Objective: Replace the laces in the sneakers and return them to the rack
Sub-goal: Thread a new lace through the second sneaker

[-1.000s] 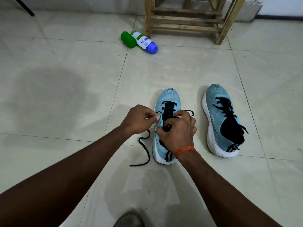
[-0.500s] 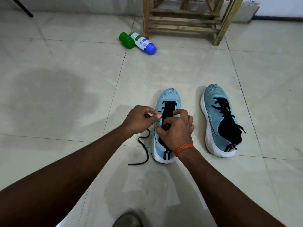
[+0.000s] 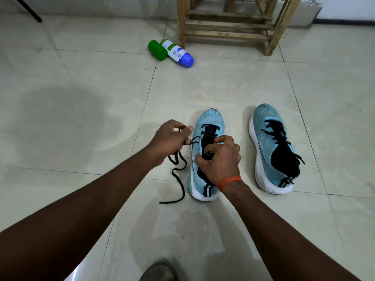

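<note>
The held sneaker (image 3: 211, 120) lies lengthwise, toe toward the rack (image 3: 227, 25). Left hand (image 3: 170, 138) pinches its lace (image 3: 178, 175); right hand (image 3: 221, 159) grips its upper. Open floor (image 3: 81, 118) spreads left.

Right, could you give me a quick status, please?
Left hand pinching lace. Right hand holding sneaker, part laced. Other sneaker laced. Bottles off by rack.

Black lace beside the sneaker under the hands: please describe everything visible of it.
The black lace looks like a thin, flat fabric cord. It crosses the front eyelets of the light blue sneaker, which the right hand grips. The left hand pinches it beside the shoe; below, it loops and trails slack over the tile floor to a free tip near the heel.
</note>
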